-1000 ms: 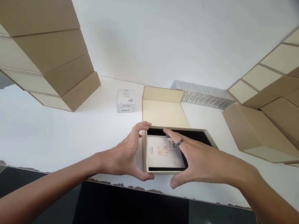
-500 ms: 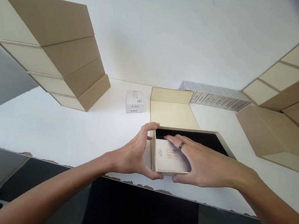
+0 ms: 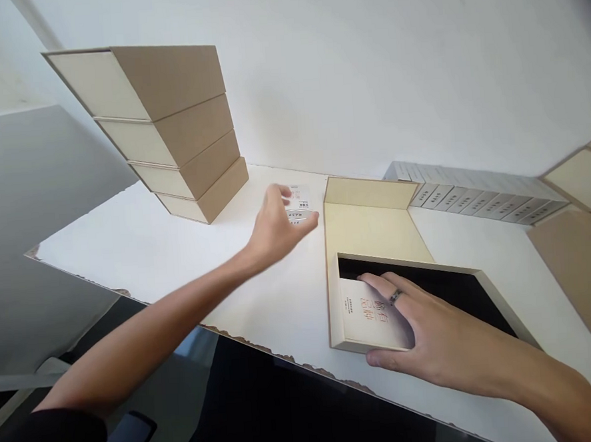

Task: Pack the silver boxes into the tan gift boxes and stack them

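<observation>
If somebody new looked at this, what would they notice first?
Probably the tall stack of tan boxes on the left. Next, the open box at the right, its inside dark, with the right hand over a white pack in it. Between them, the left hand is at small boxes.

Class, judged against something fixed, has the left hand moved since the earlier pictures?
Yes: the left hand has moved off the open box, forward and leftward to the small boxes, closer to the tall box stack.
</observation>
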`<state>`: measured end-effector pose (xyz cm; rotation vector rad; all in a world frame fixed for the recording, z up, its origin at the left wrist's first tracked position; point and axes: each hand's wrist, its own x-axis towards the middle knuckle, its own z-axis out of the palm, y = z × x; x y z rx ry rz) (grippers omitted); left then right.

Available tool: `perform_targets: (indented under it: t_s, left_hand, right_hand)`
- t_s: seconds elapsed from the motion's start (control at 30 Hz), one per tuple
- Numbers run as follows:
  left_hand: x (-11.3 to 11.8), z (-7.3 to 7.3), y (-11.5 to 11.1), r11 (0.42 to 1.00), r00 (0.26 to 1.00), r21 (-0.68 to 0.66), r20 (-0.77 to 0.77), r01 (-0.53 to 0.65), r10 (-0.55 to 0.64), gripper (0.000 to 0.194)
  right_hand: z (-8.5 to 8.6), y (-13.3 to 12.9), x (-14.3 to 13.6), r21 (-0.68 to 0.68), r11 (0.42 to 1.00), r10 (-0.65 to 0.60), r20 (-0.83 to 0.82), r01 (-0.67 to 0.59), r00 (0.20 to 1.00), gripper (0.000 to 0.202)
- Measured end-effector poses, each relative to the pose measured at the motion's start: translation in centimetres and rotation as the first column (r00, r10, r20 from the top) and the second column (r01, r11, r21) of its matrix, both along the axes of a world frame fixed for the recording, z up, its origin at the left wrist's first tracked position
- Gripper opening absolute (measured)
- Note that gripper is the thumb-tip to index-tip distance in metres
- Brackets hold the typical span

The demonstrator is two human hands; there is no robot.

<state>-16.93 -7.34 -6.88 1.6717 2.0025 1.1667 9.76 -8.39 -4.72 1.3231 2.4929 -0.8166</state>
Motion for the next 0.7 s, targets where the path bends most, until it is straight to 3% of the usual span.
perform_targets:
  t_s: [0.13,0.27,0.4,0.53,0.63,0.7]
  left_hand:
    - [-0.7,0.3,5.5,0.985,0.979,-0.137,-0.185,-0.107,0.081,0.08]
    - [-0.8,0.4,7.6,0.955,0.963,-0.276,-0.269,-0.11,0.034,0.087]
    - [-1.7,2.2,6.6,0.929,0.974,-0.371,-0.213,-0.01,-0.074,0.089]
    - [-2.9,5.8,4.9,0.9,0.982,-0.411,-0.051,0.144,-0.181,0.084]
    - [-2.0,8.9,3.7,0.912,0.959,-0.297,0.116,0.283,-0.26,0.079]
    - [-0.3,10.3,2.9,0.853,0.833,-0.152,0.354,0.499,-0.424,0.063]
  right_hand:
    - [-0.4,-0.4,0.5,0.086,0.996,0.024,-0.001,-0.024,1.0,0.105]
    - [-1.4,-1.5,2.2,0.24,0.97,0.05,-0.052,-0.037,0.997,0.1]
    - [-2.3,-2.3,4.9,0.454,0.891,0.119,-0.249,0.007,0.961,0.075]
    - [-1.4,-2.0,5.6,0.595,0.793,0.142,-0.392,0.133,0.909,0.055]
    - [0.2,-1.9,4.3,0.615,0.745,0.131,-0.517,0.26,0.846,0.047]
    - [1.4,-2.2,2.9,0.574,0.748,0.111,-0.602,0.333,0.79,0.051]
